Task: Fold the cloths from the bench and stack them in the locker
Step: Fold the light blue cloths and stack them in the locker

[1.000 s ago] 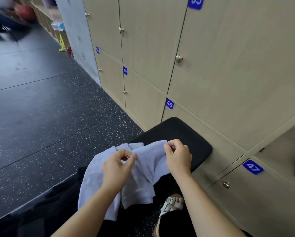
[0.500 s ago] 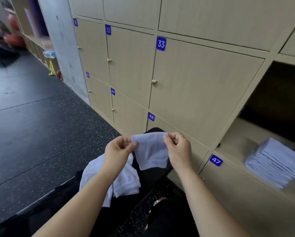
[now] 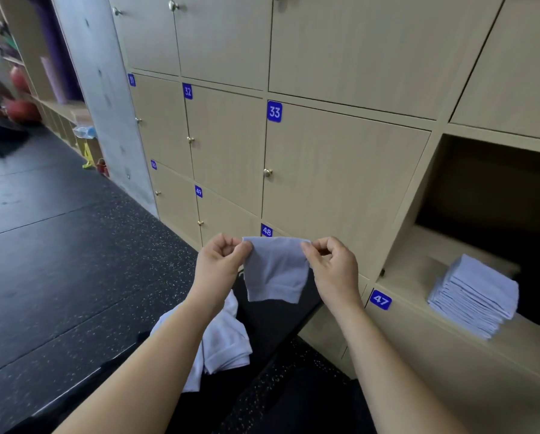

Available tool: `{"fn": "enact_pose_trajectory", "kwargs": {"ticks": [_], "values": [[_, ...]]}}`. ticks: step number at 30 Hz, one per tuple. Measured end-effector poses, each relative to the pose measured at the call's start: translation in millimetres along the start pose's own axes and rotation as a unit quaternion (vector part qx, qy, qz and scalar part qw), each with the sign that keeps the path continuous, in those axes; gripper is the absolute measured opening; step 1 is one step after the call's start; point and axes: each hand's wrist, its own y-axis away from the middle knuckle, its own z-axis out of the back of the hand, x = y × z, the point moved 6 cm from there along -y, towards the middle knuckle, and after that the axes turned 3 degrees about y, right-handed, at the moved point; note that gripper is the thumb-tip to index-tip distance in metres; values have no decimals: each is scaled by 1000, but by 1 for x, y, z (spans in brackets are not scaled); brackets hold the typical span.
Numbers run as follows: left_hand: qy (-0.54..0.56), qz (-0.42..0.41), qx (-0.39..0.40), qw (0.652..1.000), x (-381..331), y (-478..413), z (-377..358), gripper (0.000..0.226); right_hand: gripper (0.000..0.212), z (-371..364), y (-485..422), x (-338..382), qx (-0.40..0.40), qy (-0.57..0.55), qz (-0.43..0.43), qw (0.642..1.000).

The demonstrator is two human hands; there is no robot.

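Left hand (image 3: 220, 264) and right hand (image 3: 334, 267) each pinch a top corner of a pale blue cloth (image 3: 275, 270), thumb against curled fingers, holding it stretched between them in the air. The cloth hangs folded, its lower edge free above the black bench (image 3: 271, 327). More cloths (image 3: 224, 343) lie rumpled on the bench, below the left forearm. To the right, an open locker (image 3: 418, 277) holds a stack of folded cloths (image 3: 475, 296) on its shelf. Closed doors nearby bear numbers 33 (image 3: 274, 111) and 47 (image 3: 381, 299).
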Motion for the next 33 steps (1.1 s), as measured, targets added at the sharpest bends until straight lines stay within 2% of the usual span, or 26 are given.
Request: {"fn": "enact_pose_trajectory", "kwargs": {"ticks": [4, 7, 10, 12, 14, 16, 18, 21, 24, 27, 30, 33], "values": [[28, 24, 29, 999, -7, -2, -11, 17, 20, 11, -1, -4, 20, -55, -18, 998], [2, 21, 61, 998, -11, -4, -20, 16, 32, 15, -6, 0, 64, -87, -15, 994], [-27, 14, 107, 994, -14, -3, -33, 15, 35, 4, -8, 9, 188, -37, -15, 981], [-35, 15, 144, 989, -13, -1, -43, 12, 27, -8, -2, 12, 284, -25, -36, 958], [-39, 15, 168, 985, -12, 0, -50, 8, 16, -12, 2, 12, 319, -17, -34, 947], [-34, 14, 181, 983, -9, 1, -53, 6, 23, -10, 2, 8, 300, -25, -41, 953], [-21, 34, 186, 982, -3, 0, -52, 19, 25, -6, 3, 6, 277, -58, -53, 958], [-30, 96, 201, 974, 13, 3, -44, 39, 11, 0, 3, 4, 250, -117, -66, 959], [-44, 132, 213, 967, 30, 10, -40, 52, 11, 7, 2, -2, 213, -166, -81, 959], [-26, 143, 178, 973, 40, 13, -43, 47, 13, 15, 1, -10, 167, -184, -96, 964], [11, 130, 139, 982, 42, 13, -47, 53, 17, 22, 0, -21, 128, -197, -116, 965], [-15, 57, 146, 988, 39, 12, -54, 28, 17, 28, 2, -25, 101, -197, -116, 968]]}}
